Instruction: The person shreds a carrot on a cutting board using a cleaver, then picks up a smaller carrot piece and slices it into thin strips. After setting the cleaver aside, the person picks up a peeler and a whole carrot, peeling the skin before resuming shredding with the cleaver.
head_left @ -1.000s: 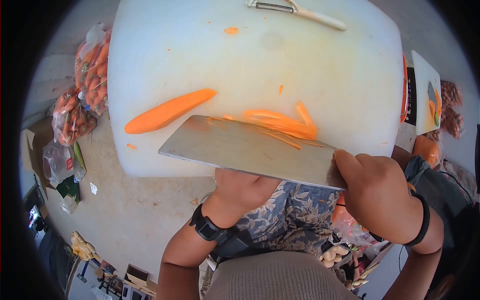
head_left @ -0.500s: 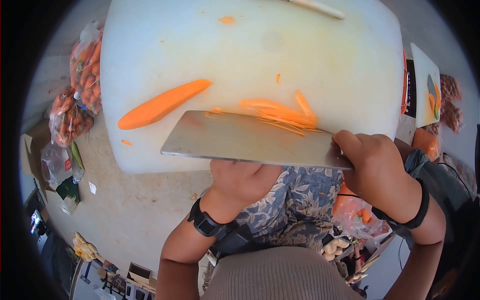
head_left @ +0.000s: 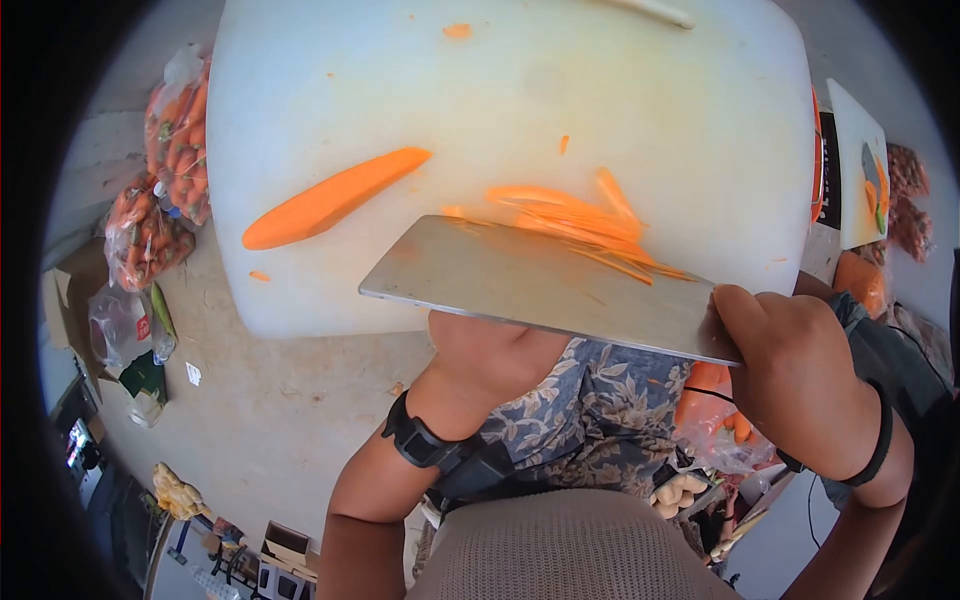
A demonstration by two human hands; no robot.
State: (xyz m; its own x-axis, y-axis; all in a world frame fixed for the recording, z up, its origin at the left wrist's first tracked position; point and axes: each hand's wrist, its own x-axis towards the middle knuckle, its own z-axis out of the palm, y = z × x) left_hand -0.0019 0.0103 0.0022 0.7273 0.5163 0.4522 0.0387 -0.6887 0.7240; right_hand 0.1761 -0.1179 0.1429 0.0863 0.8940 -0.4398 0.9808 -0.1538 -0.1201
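Observation:
My right hand [head_left: 795,345] grips a wide-bladed cleaver [head_left: 560,290] at its handle end, and the flat of the blade faces up over the near edge of the board. Thin carrot strips [head_left: 590,222] lie along the blade's far edge, some of them resting on the metal. Beneath the blade is my left hand [head_left: 490,352], its fingers hidden by the cleaver. A peeled carrot [head_left: 335,198], cut flat along one side, lies to the left on the white cutting board [head_left: 680,130].
A white-handled tool [head_left: 655,12] lies at the board's far edge, with carrot scraps [head_left: 457,31] scattered about. Bags of carrots [head_left: 180,140] stand on the left. To the right is another board [head_left: 848,130] bearing a knife and carrot pieces.
The cleaver has shifted right, its handle end dropping toward me. More strips show on the blade near my right hand. The whole view has moved slightly.

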